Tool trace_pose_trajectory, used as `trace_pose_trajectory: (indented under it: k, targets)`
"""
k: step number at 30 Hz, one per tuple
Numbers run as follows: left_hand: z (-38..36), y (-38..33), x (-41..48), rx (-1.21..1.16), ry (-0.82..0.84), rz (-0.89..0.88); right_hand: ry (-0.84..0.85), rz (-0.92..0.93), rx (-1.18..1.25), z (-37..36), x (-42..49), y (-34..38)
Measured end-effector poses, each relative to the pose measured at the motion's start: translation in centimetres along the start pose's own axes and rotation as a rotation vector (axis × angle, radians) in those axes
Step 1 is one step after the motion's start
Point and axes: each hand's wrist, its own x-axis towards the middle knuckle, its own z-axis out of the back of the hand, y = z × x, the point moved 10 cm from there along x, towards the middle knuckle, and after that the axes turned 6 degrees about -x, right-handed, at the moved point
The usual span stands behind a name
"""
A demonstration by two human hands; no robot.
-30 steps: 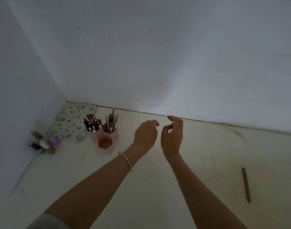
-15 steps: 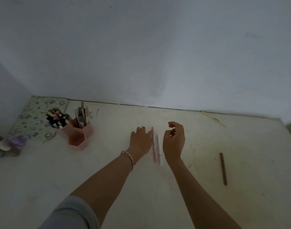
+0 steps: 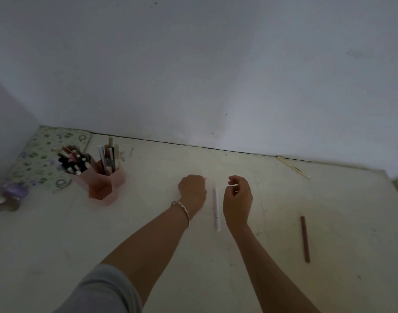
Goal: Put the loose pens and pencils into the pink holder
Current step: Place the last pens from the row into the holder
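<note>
Across the pale counter (image 3: 148, 233) the gathering is partway through: the pink holder (image 3: 105, 184), well off to the left of both hands, already bristles with pens. A brown pencil (image 3: 305, 239) lies well right of the right hand (image 3: 237, 199), whose grip is half curled and empty. A white pen (image 3: 216, 208) lies between the two hands, just beside each. The left hand (image 3: 192, 192) is closed, its grip seemingly round a pink pen (image 3: 204, 179) of which only a tip peeps out. Next move, I judge: pinch up the white pen and carry both leftward to the holder.
</note>
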Motion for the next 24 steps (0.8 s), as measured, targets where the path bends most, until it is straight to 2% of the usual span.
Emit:
trace_pose_trajectory:
  k: [2,6,10,12,15,19,24]
  targets:
    - [3.0,0.2,0.0,-0.114,-0.083,-0.025,0.044,-0.047,-0.045,-0.7,0.4,-0.7]
    - [9.1,0.2,-0.6,-0.307,-0.225,-0.133,0.212,-0.108,-0.308,-3.4,0.1,-1.7]
    - [13.1,1.5,-1.7,-0.448,-0.334,-0.191,0.430,0.003,-0.552,-7.1,-1.7,-0.7]
    - [15.4,3.2,-2.5,-0.528,-0.421,-0.211,0.441,0.035,-0.454,-8.0,-1.6,1.6]
    - [19.5,6.7,-3.7,-0.623,-0.554,-0.258,0.299,0.159,-0.179,-7.7,-0.4,7.9]
    - [24.3,13.0,-5.6,-0.551,-0.724,-0.238,0.146,0.320,0.065,-6.7,-0.3,14.7]
    - [25.9,17.8,-6.6,-0.415,-0.723,-0.194,0.147,0.321,0.221,-7.9,-2.0,17.4]
